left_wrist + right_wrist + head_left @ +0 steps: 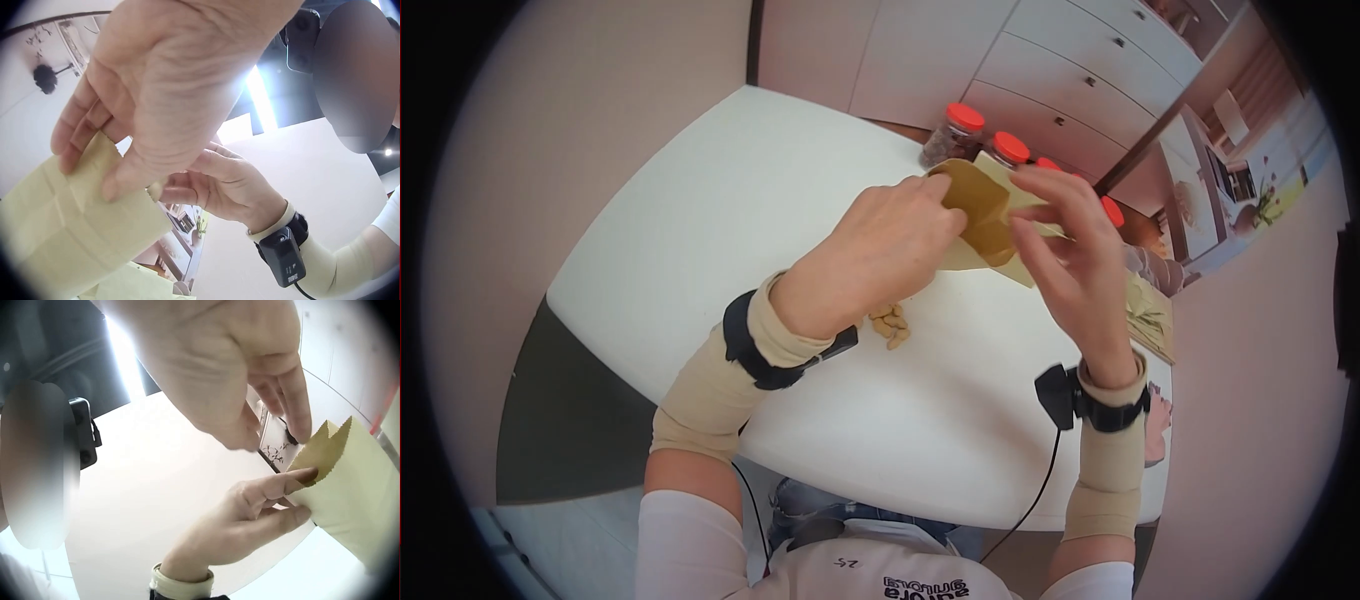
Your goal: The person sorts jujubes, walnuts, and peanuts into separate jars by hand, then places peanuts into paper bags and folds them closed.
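My left hand (875, 245) pinches the rim of a pale yellow paper bag (81, 219), thumb on one side and fingers on the other. The bag's mouth gapes, showing its brown-looking inside and, in the right wrist view, a zigzag-cut edge. At the far side of that mouth is my right hand (1080, 250), its thumb and fingers spread apart with nothing between them. In the right wrist view its fingertips (302, 428) come right up to the bag's rim. Below the left hand, a small heap of tan nuts (890, 325) lies on the white table (880, 430).
Several clear jars with red lids (965, 118) line the table's back edge, partly behind the bag. More pale yellow paper bags (1148, 315) lie at the right edge, near a pink object (1158, 425). A cable (1040, 490) hangs from the right wrist's camera.
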A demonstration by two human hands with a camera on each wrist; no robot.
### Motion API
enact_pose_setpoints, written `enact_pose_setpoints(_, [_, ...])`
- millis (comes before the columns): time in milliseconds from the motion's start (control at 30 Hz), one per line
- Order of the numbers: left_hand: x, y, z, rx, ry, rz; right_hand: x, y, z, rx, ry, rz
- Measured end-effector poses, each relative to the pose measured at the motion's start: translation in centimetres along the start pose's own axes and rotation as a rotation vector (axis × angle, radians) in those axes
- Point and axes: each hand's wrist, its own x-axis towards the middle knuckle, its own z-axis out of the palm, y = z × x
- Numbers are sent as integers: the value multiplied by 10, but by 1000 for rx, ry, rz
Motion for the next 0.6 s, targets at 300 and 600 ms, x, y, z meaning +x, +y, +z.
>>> enact_pose_setpoints(300, [0, -1, -1, 19, -24, 1, -62, 38, 68, -327, -720, -84])
enact_pose_setpoints(600, [-3, -3, -3, 30, -5, 40, -63, 74, 100, -189, -710, 98])
